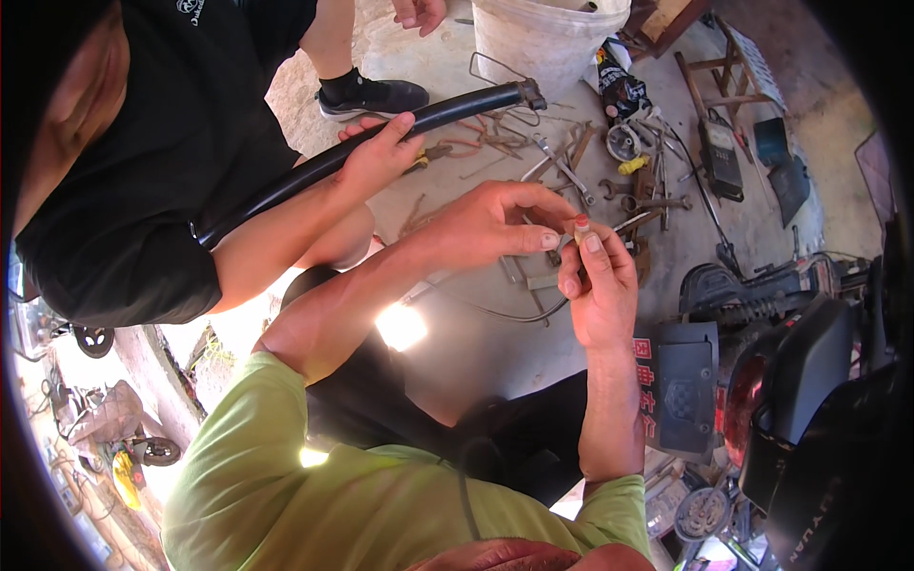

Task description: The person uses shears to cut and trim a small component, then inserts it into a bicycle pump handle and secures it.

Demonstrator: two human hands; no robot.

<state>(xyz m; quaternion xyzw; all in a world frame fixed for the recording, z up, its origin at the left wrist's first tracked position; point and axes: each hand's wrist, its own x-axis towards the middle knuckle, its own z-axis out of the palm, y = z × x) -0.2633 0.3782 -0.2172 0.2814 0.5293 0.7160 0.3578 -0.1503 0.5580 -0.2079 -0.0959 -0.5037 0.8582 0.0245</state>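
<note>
My right hand pinches a small pale item with a red top, a tube or cap of some kind, upright between thumb and fingers. Just left of it, my left hand has its thumb apart from its curved index finger, whose tip reaches near the red top; whether it touches cannot be told. Another person's hand, above mine, grips a black inner tube that runs diagonally. Metal tools, among them wrenches, lie on the concrete floor under and beyond my hands.
Another person in black is close at the left. A white bucket stands at the top, a wooden frame and black case at the upper right. A scooter is close on my right. Thin cables lie on the floor.
</note>
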